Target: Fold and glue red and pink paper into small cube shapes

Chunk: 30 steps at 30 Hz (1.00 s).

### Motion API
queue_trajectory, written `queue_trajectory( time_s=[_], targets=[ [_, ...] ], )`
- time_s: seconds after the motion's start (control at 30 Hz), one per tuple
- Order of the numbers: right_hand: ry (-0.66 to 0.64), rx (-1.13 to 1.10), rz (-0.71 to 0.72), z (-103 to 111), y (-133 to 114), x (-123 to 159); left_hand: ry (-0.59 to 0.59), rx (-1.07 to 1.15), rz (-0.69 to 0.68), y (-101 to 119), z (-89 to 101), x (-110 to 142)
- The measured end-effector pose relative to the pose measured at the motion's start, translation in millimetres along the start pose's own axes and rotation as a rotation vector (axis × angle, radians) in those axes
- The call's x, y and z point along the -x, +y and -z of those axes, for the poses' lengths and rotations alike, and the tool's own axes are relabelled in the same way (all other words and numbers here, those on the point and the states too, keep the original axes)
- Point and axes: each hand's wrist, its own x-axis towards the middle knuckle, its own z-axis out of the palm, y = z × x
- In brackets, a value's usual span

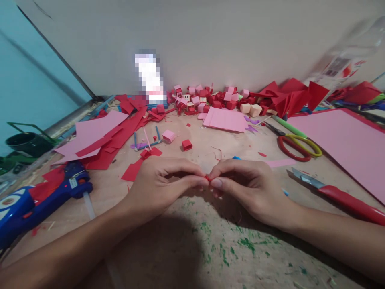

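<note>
My left hand (168, 176) and my right hand (245, 182) meet over the middle of the table, thumbs and forefingers pinched together. Between the fingertips a small piece of red paper (207, 177) shows; most of it is hidden. Just beyond the hands lie a small red paper box (187, 145) and a pink paper box (169, 136). Red paper scraps (131, 170) rest beside my left wrist. To the right of my right hand lie a red-handled utility knife (337, 196) and scissors (296, 146) with red and yellow handles.
A blue glue gun (72, 184) lies at the left, near pink and red paper sheets (93, 128). Several small paper cubes (204, 98) are heaped at the back beside a pixelated bright screen (150, 76). Pink card (345, 144) and a plastic bottle (349, 60) stand at the right.
</note>
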Motion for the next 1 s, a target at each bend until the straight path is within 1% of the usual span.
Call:
queue_trajectory(
  time_s=[0.2, 0.43, 0.53, 0.8, 0.93, 1.0],
  targets=[
    [0.018, -0.043, -0.031, 0.1, 1.2, -1.9, -0.008, 0.098, 0.108, 0.2, -2.0, -1.7],
    [0.080, -0.066, -0.052, -2.0, 1.7, -2.2, -0.027, 0.157, 0.166, -3.9, -0.9, -3.3],
    [0.080, -0.053, -0.055, -2.0, 1.1, -2.2, -0.030, 0.166, 0.188, -3.1, -1.2, -3.5],
    [0.105, -0.022, -0.030, -2.3, -0.4, -2.6, -0.040, 0.250, 0.224, -4.6, -2.3, -1.8],
    [0.116, -0.004, -0.028, -2.3, 0.1, -1.8, -0.046, 0.240, 0.176, -5.8, -0.8, -4.2],
    [0.118, 0.004, -0.030, -2.6, 0.2, -1.5, -0.051, 0.223, 0.179, -6.4, 0.0, -5.3]
  ],
)
